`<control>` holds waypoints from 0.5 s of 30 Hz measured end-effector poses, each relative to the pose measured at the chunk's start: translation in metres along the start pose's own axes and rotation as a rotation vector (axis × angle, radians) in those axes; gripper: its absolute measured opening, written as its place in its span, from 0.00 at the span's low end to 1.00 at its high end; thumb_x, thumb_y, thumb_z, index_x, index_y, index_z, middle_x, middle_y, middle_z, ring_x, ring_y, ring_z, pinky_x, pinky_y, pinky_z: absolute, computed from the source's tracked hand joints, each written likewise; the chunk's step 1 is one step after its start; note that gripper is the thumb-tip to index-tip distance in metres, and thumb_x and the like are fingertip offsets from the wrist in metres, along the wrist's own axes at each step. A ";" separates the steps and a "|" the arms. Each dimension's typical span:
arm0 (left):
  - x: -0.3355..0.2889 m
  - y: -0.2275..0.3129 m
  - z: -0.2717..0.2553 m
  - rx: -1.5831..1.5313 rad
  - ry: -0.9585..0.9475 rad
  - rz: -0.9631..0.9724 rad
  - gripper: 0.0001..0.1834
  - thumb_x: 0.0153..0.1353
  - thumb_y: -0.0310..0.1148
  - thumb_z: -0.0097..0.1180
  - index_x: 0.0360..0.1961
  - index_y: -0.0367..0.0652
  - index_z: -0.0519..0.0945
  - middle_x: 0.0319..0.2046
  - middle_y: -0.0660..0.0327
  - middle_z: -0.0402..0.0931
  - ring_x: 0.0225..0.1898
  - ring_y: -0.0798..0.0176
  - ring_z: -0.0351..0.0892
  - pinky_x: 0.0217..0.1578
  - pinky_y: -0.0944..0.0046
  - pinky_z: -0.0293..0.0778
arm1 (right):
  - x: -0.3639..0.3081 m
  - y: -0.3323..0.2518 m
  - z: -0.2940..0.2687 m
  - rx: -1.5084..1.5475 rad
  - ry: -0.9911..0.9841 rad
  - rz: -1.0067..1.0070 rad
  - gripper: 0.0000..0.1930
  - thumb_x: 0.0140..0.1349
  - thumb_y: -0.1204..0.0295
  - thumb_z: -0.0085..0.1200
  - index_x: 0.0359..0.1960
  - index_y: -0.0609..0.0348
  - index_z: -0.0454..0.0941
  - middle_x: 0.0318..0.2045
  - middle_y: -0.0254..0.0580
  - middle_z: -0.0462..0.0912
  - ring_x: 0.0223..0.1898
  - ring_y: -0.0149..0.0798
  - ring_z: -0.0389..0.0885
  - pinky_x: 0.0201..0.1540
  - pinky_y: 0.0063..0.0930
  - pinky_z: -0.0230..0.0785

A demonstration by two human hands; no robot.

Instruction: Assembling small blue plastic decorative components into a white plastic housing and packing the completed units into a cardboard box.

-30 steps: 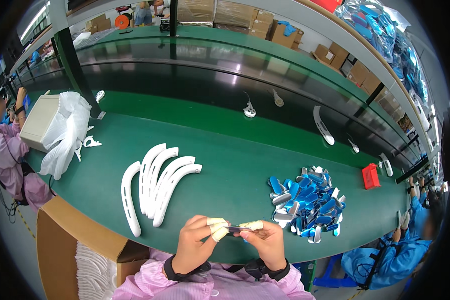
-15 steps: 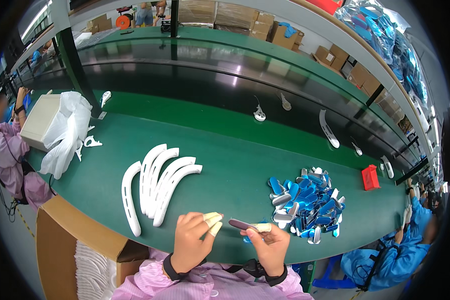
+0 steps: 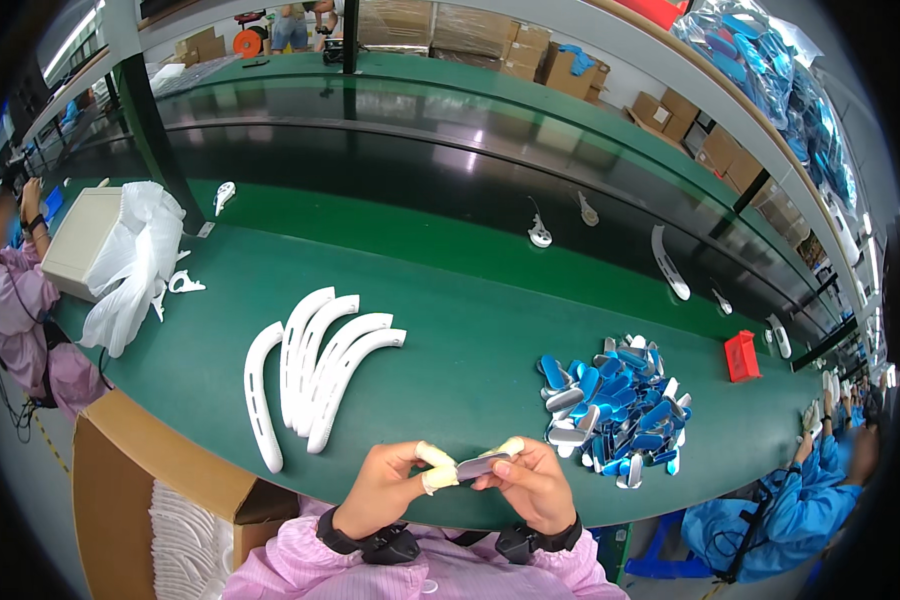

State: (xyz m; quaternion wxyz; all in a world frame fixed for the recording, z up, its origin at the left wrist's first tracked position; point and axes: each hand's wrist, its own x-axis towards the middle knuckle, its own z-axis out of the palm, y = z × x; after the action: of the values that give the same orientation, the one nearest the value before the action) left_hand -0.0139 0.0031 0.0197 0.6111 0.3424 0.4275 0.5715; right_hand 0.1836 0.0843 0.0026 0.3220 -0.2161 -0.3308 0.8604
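Observation:
Near the front edge of the table, my right hand (image 3: 532,487) holds a small grey oblong plate (image 3: 482,466) with rounded ends between thumb and fingers. My left hand (image 3: 390,487) closes thumb and finger at the plate's left end; pale finger cots cover those fingertips. Right of my hands lies a loose pile of similar small plates (image 3: 618,400), many faced with shiny blue film, others silver or white. To the left, several curved white slotted plastic strips (image 3: 320,370) lie fanned out on the green table (image 3: 450,370).
An open cardboard box (image 3: 120,500) of white parts stands at lower left. A beige bin (image 3: 78,245) with white plastic sheeting sits at far left, a red tray (image 3: 741,357) at right. White parts (image 3: 540,236) lie on the conveyor (image 3: 390,195). Co-workers sit at both sides.
My left hand has come right and down onto the plate's left end. The plate has tilted the other way in my right hand. Parts on the conveyor have shifted right.

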 end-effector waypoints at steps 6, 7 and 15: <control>0.008 0.003 -0.027 0.278 0.478 0.306 0.08 0.60 0.22 0.52 0.41 0.33 0.77 0.37 0.55 0.80 0.40 0.61 0.77 0.46 0.63 0.70 | 0.005 -0.001 -0.009 0.056 -0.004 -0.009 0.06 0.63 0.76 0.52 0.37 0.67 0.74 0.36 0.60 0.82 0.33 0.43 0.82 0.41 0.36 0.77; 0.008 0.006 -0.036 0.554 0.623 0.381 0.12 0.59 0.20 0.51 0.44 0.32 0.76 0.40 0.53 0.79 0.43 0.57 0.77 0.48 0.61 0.69 | 0.005 -0.003 -0.010 0.045 0.010 -0.012 0.06 0.63 0.76 0.52 0.38 0.67 0.74 0.36 0.60 0.82 0.33 0.42 0.82 0.41 0.35 0.77; 0.005 0.007 -0.053 1.343 0.612 0.345 0.27 0.47 0.15 0.55 0.53 0.30 0.70 0.40 0.46 0.71 0.42 0.41 0.71 0.44 0.49 0.67 | 0.009 -0.016 0.000 -0.085 0.055 -0.032 0.11 0.63 0.78 0.53 0.45 0.71 0.75 0.35 0.46 0.83 0.35 0.36 0.83 0.43 0.29 0.77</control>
State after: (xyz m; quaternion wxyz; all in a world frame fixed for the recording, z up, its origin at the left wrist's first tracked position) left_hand -0.0651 0.0049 0.0040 0.0272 0.5294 0.7744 0.3454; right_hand 0.1835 0.0992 0.0125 0.3350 -0.2478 -0.3613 0.8341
